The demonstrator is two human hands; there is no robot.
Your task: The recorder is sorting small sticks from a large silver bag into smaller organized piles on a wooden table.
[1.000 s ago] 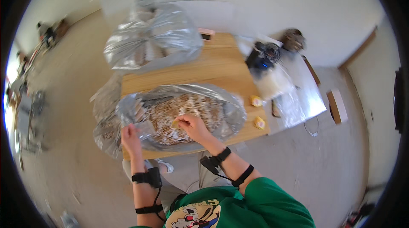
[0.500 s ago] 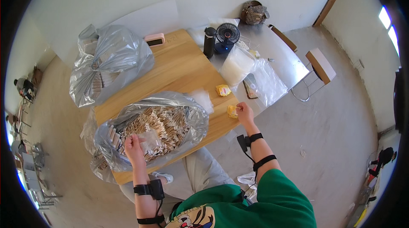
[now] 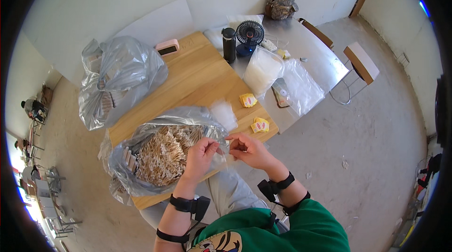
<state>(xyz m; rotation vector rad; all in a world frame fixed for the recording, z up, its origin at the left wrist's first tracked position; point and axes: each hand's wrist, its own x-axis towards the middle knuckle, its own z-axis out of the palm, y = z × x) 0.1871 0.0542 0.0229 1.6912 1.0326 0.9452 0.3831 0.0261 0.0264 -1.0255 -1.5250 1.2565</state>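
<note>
1. Left hand [image 3: 200, 156]: thumb and fingers pinched together on a small clear bag [image 3: 219, 158], held above the bench's [image 3: 207, 82] near edge.
2. Right hand [image 3: 252, 151]: just beside the left, its fingers curled close to the small clear bag; whether they grip anything, I cannot tell.
3. Left of the hands, an open grey plastic bag [image 3: 179, 114] on the bench holds many thin sticks [image 3: 162, 158].
4. Beyond the right hand, two yellow packet piles [image 3: 247, 100] sit near the bench's right edge, close to flat clear plastic [image 3: 223, 114].
</note>
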